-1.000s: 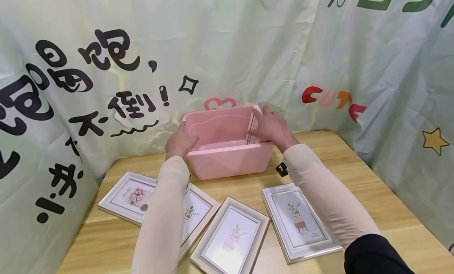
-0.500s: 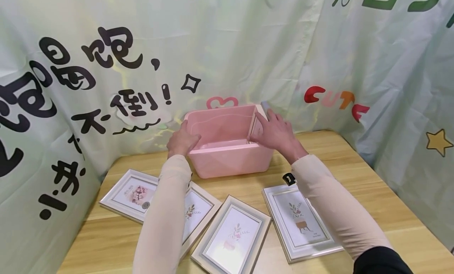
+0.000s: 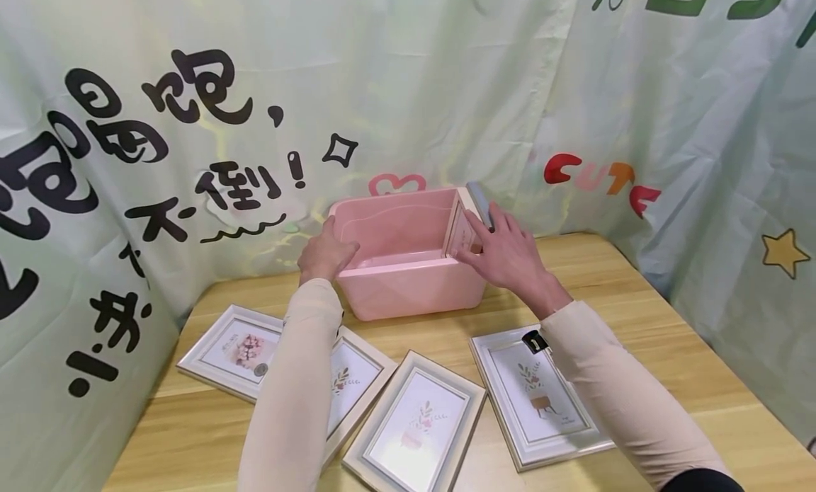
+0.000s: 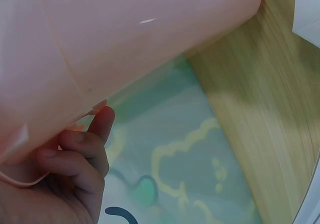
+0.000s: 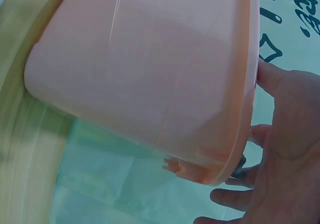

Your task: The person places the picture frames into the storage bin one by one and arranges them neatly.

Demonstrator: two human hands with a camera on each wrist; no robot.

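A pink plastic bin [image 3: 411, 290] stands at the back of the table. My left hand [image 3: 325, 255] grips its left end, thumb over the rim; in the left wrist view the curled fingers [image 4: 82, 159] hook under that rim. Inside the bin's right end a picture frame [image 3: 455, 233] stands upright against the wall. My right hand [image 3: 510, 255] is at that end with fingers spread. The right wrist view has its thumb at the bin's rim [image 5: 245, 99] and the other fingers loosely extended. A grey handle [image 3: 478, 198] sticks up outside the right end.
Several picture frames lie face up in front: a flower one [image 3: 236, 354] at left, partly under my left forearm, a beige one [image 3: 357, 386], another in the middle [image 3: 414, 421], and a white one [image 3: 529, 400] at right. A printed curtain [image 3: 408, 88] hangs behind the table [image 3: 612, 279].
My right hand has drawn back slightly to the right, exposing more of the grey handle and of the frame inside the bin. My left hand keeps its place.
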